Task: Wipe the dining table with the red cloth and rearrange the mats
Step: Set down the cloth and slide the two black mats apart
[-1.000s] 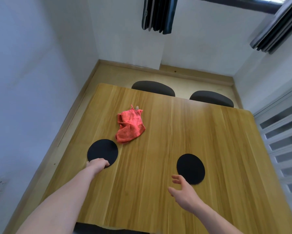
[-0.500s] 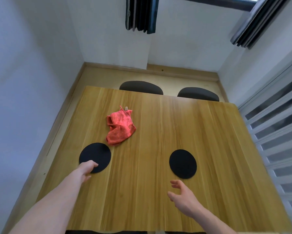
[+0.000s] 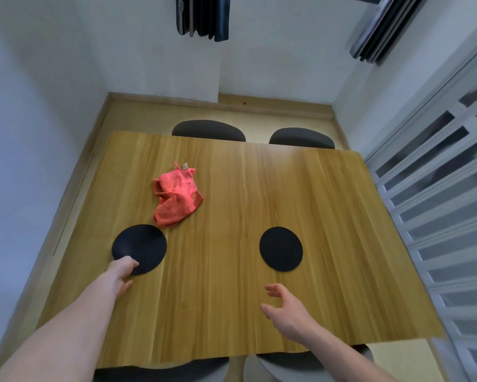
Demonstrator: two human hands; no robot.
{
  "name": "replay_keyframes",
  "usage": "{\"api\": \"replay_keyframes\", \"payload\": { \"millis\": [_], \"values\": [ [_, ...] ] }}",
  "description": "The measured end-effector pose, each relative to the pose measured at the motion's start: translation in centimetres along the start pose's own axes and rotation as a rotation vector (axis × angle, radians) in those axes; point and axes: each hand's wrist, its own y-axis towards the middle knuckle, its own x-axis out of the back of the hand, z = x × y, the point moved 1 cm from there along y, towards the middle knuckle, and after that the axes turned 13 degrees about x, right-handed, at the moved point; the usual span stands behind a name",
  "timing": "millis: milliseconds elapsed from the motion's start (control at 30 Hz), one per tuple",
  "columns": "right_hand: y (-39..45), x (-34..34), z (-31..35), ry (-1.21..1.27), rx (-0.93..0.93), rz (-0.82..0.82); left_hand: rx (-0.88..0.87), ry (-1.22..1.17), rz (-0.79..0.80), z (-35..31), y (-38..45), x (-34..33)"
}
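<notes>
From where I stand, the left hand is down on the near edge of the left mat, fingers curled onto its rim; it looks like pinching or pressing on the round black disc, though I cannot tell whether the edge is actually lifted off the wood. I judge that grip is there to slide or pick the mat up, since the mats have to get out of the way before the table can be wiped. Just beyond that mat, nearly touching its far rim, the red cloth lies crumpled and unheld, left of the table's middle. Its long axis runs from the near-left end by the mat up toward the far right, where a small tag sticks out pointing at the far chairs. It looks untouched, so the wiping probably has not begun. Further right sits the right mat, flat and on its own, level with the first and well apart from it. The right hand hovers over the wood short of that mat, open, fingers loosely spread and holding nothing; I take it to be reaching for the disc so both can be cleared together. Being round, the mats point no particular way.
</notes>
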Motion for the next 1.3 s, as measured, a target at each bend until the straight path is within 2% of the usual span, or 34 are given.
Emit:
{"api": "replay_keyframes", "payload": {
  "millis": [67,167,233,300,400,567,767,867,1033,1167,1300],
  "values": [
    [-0.2,-0.1,-0.1,-0.004,0.011,-0.006,-0.003,-0.016,0.049,-0.2,0.0,-0.2],
    [-0.6,-0.1,-0.1,0.009,0.023,-0.012,-0.065,0.098,0.076,0.1,-1.2,-1.0],
    [-0.7,-0.1,-0.1,0.035,0.028,-0.014,-0.233,0.260,0.026,0.4,-2.9,-1.9],
    [-1.0,0.0,-0.2,0.087,0.035,-0.023,-0.472,0.391,-0.002,1.1,-5.5,-2.8],
    [-1.0,-0.1,-0.5,0.167,0.016,-0.018,-0.624,0.440,0.093,3.2,-10.1,-3.8],
    [-1.1,-0.2,-0.5,0.347,-0.032,-0.040,-0.614,0.511,0.416,6.8,-17.4,-6.3],
    [-0.7,0.3,-1.3,0.641,-0.088,-0.002,-0.618,0.418,0.580,8.6,-21.6,-9.8],
    [-0.4,1.5,-2.0,0.691,-0.070,-0.082,-0.594,0.397,0.552,8.6,-21.3,-11.2],
    [0.5,4.2,-4.2,0.539,-0.011,-0.206,-0.561,0.509,0.410,8.7,-19.2,-14.1],
    [2.3,6.5,-5.9,0.378,0.039,-0.208,-0.480,0.655,0.351,9.4,-17.7,-18.7],
    [4.7,8.9,-6.4,0.299,0.066,-0.209,-0.422,0.631,0.332,8.6,-17.8,-23.0]
  ]
}}
